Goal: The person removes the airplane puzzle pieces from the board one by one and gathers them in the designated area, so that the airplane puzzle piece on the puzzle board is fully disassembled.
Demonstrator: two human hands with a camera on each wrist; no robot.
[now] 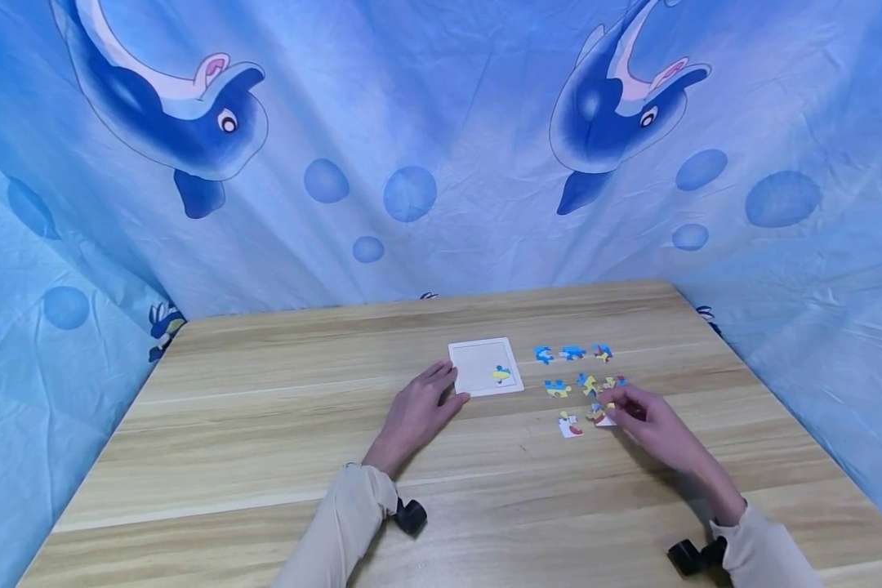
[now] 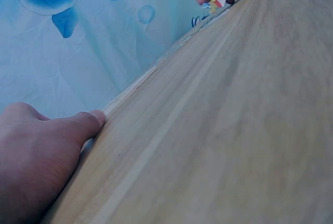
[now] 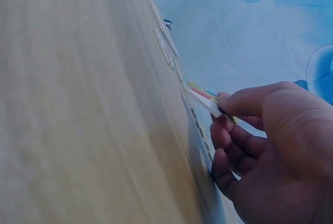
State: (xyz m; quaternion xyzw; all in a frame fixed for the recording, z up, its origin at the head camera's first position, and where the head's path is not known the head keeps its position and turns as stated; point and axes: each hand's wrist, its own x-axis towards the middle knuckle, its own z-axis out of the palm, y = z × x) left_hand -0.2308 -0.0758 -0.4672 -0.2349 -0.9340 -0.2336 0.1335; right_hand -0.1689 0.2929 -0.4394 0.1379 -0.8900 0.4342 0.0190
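A square white puzzle tray (image 1: 478, 367) lies on the table, with one yellow-and-blue piece (image 1: 501, 374) in its lower right part. My left hand (image 1: 419, 412) rests at the tray's left edge, its thumb and fingers fairly straight against the frame. To the right of the tray, my right hand (image 1: 650, 425) pinches a puzzle piece (image 1: 603, 417) between thumb and fingertips. In the right wrist view that piece (image 3: 205, 99) stands tilted, its white, red and yellow parts showing. Other loose pieces lie close by, including a white-and-red one (image 1: 570, 425) left of the right hand.
Three blue pieces, among them a middle one (image 1: 572, 353), form the far row right of the tray. A yellow-and-blue piece (image 1: 557, 389) and others lie nearer. The wooden table (image 1: 228, 425) meets a blue dolphin-print cloth (image 1: 448, 122) at the back.
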